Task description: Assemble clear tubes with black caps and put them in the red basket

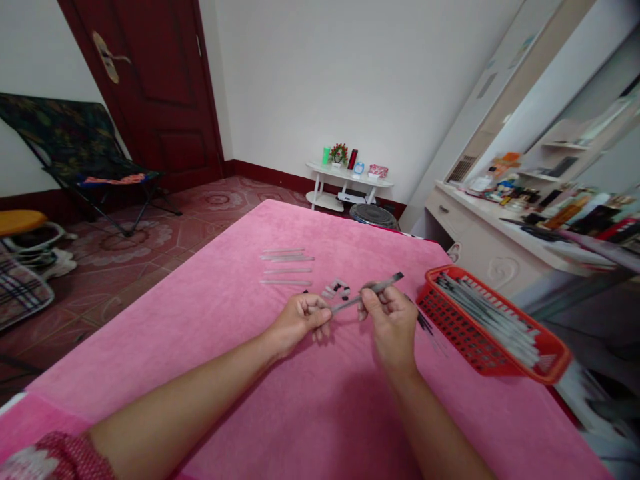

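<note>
Both hands meet over the pink cloth, closed on one slender grey tube [349,304] with a dark tip at its upper right end. My left hand [299,321] pinches the tube's lower left end between thumb and fingers. Farther along it, my right hand [393,323] grips near the dark tip. Just beyond the hands lie several small black and whitish pieces [336,290]. Several pale thin sticks [287,271] lie roughly parallel on the cloth, farther off to the left. Dark thin rods [425,323] rest beside my right hand, partly hidden by it.
A red plastic basket [453,341] filled with grey-white tubes [490,317] stands on the pink-covered table [210,373] at right. Past it is a dresser [505,263] crowded with bottles. A folding chair [65,147] and a low white shelf [325,171] stand beyond the table.
</note>
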`<move>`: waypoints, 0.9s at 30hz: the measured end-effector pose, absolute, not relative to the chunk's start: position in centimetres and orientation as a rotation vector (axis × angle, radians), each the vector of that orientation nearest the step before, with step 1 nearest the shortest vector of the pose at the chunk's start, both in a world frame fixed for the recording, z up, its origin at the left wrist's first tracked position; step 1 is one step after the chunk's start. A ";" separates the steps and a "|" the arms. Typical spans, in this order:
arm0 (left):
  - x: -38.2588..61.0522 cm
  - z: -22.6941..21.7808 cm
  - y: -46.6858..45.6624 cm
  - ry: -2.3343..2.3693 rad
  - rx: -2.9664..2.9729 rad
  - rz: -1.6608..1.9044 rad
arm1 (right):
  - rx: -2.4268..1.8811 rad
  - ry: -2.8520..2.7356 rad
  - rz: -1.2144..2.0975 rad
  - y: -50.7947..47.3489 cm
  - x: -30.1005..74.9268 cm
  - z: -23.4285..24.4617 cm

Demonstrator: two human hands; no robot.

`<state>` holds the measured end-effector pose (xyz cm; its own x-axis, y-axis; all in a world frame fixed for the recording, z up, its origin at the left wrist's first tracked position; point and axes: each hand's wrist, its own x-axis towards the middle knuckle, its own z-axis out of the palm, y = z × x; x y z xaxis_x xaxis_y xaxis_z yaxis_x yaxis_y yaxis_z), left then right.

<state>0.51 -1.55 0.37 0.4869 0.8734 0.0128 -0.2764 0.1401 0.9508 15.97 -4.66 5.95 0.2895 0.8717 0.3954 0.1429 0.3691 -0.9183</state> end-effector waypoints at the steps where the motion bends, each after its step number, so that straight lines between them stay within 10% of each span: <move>1: 0.6 0.6 -1.6 0.670 1.153 0.944 | -1.098 -1.178 0.638 -4.7 15.9 5.7; 27: 0.5 1.3 -1.8 0.806 1.442 0.987 | -1.039 -1.103 0.658 -4.4 15.8 3.5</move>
<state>0.52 -1.81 1.29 0.4098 0.9037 0.1242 -0.0583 -0.1100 0.9922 15.84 -4.44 3.51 0.3465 0.8511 0.3944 0.0567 0.4006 -0.9145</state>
